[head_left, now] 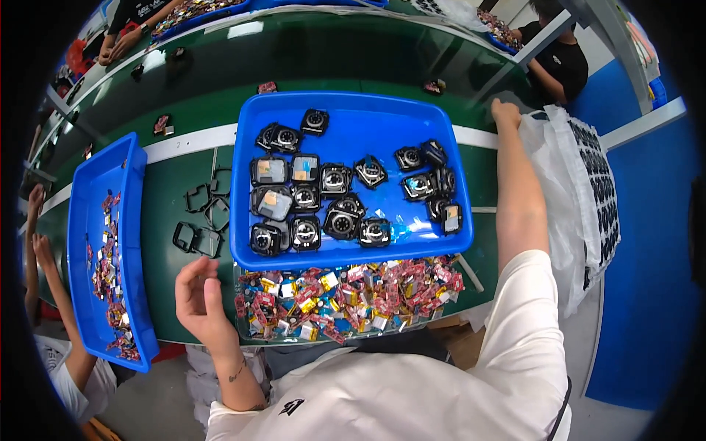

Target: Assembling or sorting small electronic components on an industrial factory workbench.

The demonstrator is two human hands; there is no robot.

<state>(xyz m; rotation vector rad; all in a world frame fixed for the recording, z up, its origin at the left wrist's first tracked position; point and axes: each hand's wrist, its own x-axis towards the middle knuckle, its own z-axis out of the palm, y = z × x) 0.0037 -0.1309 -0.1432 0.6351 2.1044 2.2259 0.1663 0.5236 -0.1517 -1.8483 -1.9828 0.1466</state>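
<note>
My left hand [202,298] is raised beside the near left corner of a blue tray [353,259], its fingers loosely bent, the thumb apart and nothing visible in it. In the tray lie several black smartwatch cases [305,232], most showing round back discs, a few showing pale inner parts. My right arm stretches far to the right, where my right hand [506,112] is closed near the top of a clear plastic bag [543,173]; what it grips is hidden. Small red circuit boards with yellow and silver parts [353,300] fill a clear tray between the blue tray and my body.
Black square frames [198,197] lie left of the tray on the green table. A long blue bin [134,257] with similar small parts stands farther left. White sheets with rows of black pieces [594,195] hang at right. Beyond a white rail [193,138], loose parts lie near co-workers.
</note>
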